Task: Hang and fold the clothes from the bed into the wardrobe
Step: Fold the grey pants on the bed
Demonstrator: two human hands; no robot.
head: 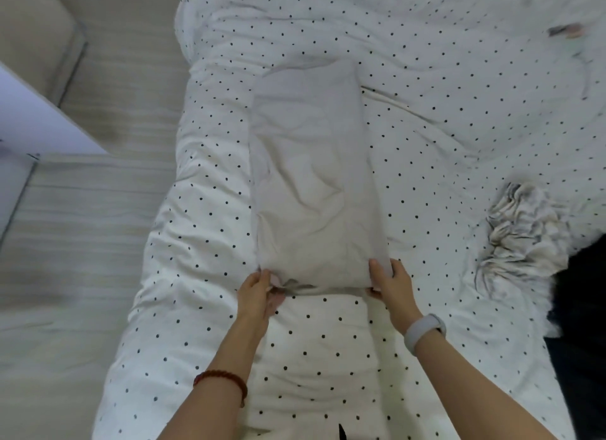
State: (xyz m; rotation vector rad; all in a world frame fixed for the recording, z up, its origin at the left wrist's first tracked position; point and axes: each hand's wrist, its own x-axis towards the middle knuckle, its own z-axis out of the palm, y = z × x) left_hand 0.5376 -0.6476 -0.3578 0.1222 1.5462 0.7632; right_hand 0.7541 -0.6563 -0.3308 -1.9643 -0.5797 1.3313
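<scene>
Head view: a pale grey, soft cotton garment (314, 177), folded into a long strip, lies on the dotted white duvet (442, 128) ahead of both hands — light and floppy, best taken at its near corners. Left hand (255, 292) and right hand (392, 282) each pinch one corner.

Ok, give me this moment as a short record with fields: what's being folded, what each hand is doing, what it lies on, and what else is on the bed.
garment: pale folded garment, long narrow strip, lying flat
left hand: left hand grips the near left corner
right hand: right hand grips the near right corner
surface: polka-dot duvet
other clothes: crumpled striped garment to the right, dark item at the right edge
wrists: red bracelet left, white band right
</scene>
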